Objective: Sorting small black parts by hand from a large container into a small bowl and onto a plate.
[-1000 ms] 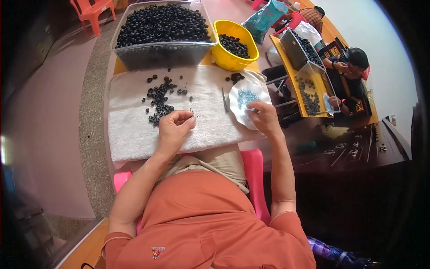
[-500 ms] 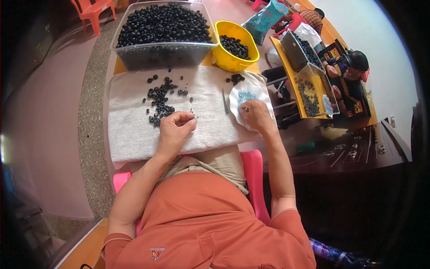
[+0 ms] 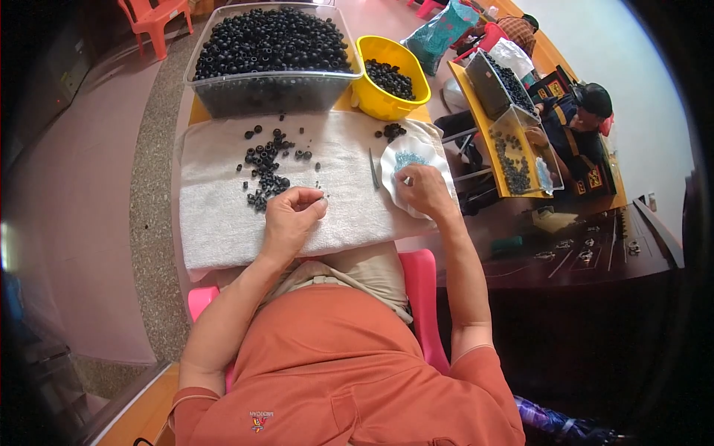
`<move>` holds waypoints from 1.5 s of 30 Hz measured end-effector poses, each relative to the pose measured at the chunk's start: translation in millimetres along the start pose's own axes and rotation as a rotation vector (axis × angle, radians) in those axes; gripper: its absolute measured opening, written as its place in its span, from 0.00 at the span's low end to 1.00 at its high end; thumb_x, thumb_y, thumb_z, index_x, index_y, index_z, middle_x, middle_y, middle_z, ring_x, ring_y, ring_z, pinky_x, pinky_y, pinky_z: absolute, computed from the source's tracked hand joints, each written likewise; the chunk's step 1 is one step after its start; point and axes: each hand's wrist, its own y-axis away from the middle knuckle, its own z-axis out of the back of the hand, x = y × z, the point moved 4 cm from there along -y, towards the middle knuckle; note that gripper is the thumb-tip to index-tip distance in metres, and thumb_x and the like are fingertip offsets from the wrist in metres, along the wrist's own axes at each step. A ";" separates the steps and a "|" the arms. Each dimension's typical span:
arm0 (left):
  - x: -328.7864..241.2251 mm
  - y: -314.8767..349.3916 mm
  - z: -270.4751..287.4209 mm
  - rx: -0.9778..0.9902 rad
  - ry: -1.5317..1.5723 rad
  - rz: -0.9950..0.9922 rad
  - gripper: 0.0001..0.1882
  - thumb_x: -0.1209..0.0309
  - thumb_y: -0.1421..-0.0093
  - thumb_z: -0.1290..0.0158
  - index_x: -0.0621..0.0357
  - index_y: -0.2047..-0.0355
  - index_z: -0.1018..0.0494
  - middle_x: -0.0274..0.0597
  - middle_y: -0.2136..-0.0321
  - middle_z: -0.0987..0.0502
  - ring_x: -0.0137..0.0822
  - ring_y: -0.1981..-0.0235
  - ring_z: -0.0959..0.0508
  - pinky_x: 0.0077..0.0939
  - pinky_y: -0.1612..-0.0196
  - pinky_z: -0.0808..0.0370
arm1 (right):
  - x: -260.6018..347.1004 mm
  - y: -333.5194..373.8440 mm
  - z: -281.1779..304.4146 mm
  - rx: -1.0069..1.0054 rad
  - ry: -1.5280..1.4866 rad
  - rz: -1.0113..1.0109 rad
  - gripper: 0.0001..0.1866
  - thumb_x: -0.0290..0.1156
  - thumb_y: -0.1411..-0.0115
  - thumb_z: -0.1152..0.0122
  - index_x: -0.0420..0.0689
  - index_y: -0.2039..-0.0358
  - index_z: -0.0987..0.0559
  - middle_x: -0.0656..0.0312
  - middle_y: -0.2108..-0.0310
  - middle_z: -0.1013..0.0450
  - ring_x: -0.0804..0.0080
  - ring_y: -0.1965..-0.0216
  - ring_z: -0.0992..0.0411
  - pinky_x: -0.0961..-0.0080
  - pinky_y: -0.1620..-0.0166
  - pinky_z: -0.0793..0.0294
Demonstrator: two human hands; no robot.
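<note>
Several small black hollow round parts (image 3: 266, 154) lie in a loose heap on a white towel (image 3: 216, 238) in front of me. My left hand (image 3: 292, 217) rests at the near end of the heap, thumb and forefinger pinched; what they hold is too small to make out. My right hand (image 3: 424, 189) reaches over a white scalloped dish (image 3: 439, 160), fingers closed at the edge of its small pale-blue pieces (image 3: 409, 158). Whatever that pinch holds is hidden. Between the hands and beside the dish, a pair of metal tweezers (image 3: 374, 168) lies on the towel.
At the back stands a clear bin (image 3: 268, 93) heaped with black parts, beside a yellow basin (image 3: 387, 108) holding more. A few black parts (image 3: 391, 132) sit near the dish. Right, a person (image 3: 576, 119) works at another table (image 3: 487, 111) with bins.
My hands keep almost the same places, the right fingers shifting slightly over the dish. At the other table, the person's arms and head have moved.
</note>
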 end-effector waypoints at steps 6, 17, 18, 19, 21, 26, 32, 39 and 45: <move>0.6 0.5 -0.4 -0.010 0.012 0.002 0.09 0.74 0.43 0.40 0.65 0.63 0.23 0.34 0.72 0.21 0.22 0.72 0.23 0.15 0.68 0.26 | 1.3 -2.3 1.8 0.037 0.006 -0.041 0.10 0.34 0.46 0.40 0.45 0.66 0.17 0.55 0.65 0.22 0.54 0.62 0.24 0.63 0.56 0.26; 5.1 -1.3 -0.1 0.007 -0.015 -0.006 0.09 0.74 0.43 0.39 0.64 0.63 0.23 0.35 0.71 0.21 0.23 0.72 0.22 0.16 0.66 0.24 | 5.9 -5.7 0.3 0.033 0.049 -0.008 0.09 0.29 0.48 0.40 0.40 0.68 0.17 0.48 0.67 0.22 0.50 0.64 0.23 0.64 0.57 0.25; 4.3 -0.8 -0.1 0.007 -0.010 0.004 0.09 0.74 0.43 0.39 0.64 0.63 0.23 0.34 0.71 0.21 0.23 0.72 0.23 0.16 0.67 0.24 | 5.9 -5.3 2.8 0.018 0.007 -0.036 0.09 0.28 0.48 0.40 0.40 0.68 0.16 0.48 0.66 0.22 0.51 0.64 0.24 0.64 0.56 0.26; 3.5 -0.4 -0.3 0.008 -0.006 0.014 0.09 0.74 0.43 0.39 0.64 0.63 0.23 0.34 0.71 0.21 0.22 0.72 0.23 0.15 0.67 0.25 | 5.2 -4.9 5.3 0.004 -0.034 -0.065 0.08 0.28 0.48 0.40 0.41 0.68 0.16 0.48 0.66 0.22 0.51 0.63 0.24 0.64 0.55 0.26; 1.2 0.1 -1.0 -0.008 0.009 0.020 0.09 0.74 0.44 0.39 0.65 0.64 0.22 0.34 0.73 0.21 0.21 0.73 0.24 0.15 0.68 0.26 | -0.2 -5.5 12.7 0.007 -0.038 -0.062 0.10 0.30 0.47 0.40 0.42 0.67 0.16 0.50 0.64 0.22 0.51 0.62 0.24 0.63 0.54 0.26; 1.2 0.3 -0.3 -0.033 0.011 -0.008 0.08 0.74 0.44 0.39 0.65 0.65 0.22 0.33 0.74 0.21 0.20 0.73 0.25 0.15 0.69 0.27 | 2.9 -3.5 14.8 0.048 0.067 -0.031 0.10 0.28 0.50 0.39 0.42 0.66 0.16 0.51 0.65 0.22 0.53 0.61 0.24 0.65 0.54 0.26; 1.0 0.4 -1.9 0.022 0.011 0.011 0.08 0.74 0.43 0.40 0.63 0.64 0.23 0.33 0.72 0.21 0.22 0.72 0.23 0.15 0.67 0.25 | 2.8 -4.3 5.3 0.090 0.124 -0.046 0.09 0.29 0.49 0.41 0.42 0.67 0.17 0.51 0.65 0.22 0.52 0.61 0.24 0.63 0.55 0.26; 1.6 -0.1 -1.8 0.010 0.002 0.006 0.08 0.74 0.43 0.39 0.63 0.64 0.22 0.33 0.72 0.21 0.22 0.72 0.23 0.16 0.67 0.25 | 4.1 -6.1 4.9 0.149 0.143 -0.049 0.10 0.29 0.48 0.42 0.43 0.67 0.16 0.50 0.67 0.22 0.52 0.63 0.23 0.63 0.56 0.25; 0.5 0.5 -1.6 0.006 -0.007 -0.001 0.08 0.74 0.43 0.39 0.64 0.64 0.22 0.33 0.72 0.21 0.22 0.72 0.23 0.16 0.67 0.25 | 6.7 -3.5 7.8 0.133 0.160 -0.028 0.10 0.28 0.49 0.42 0.43 0.67 0.16 0.51 0.68 0.21 0.52 0.64 0.23 0.64 0.57 0.25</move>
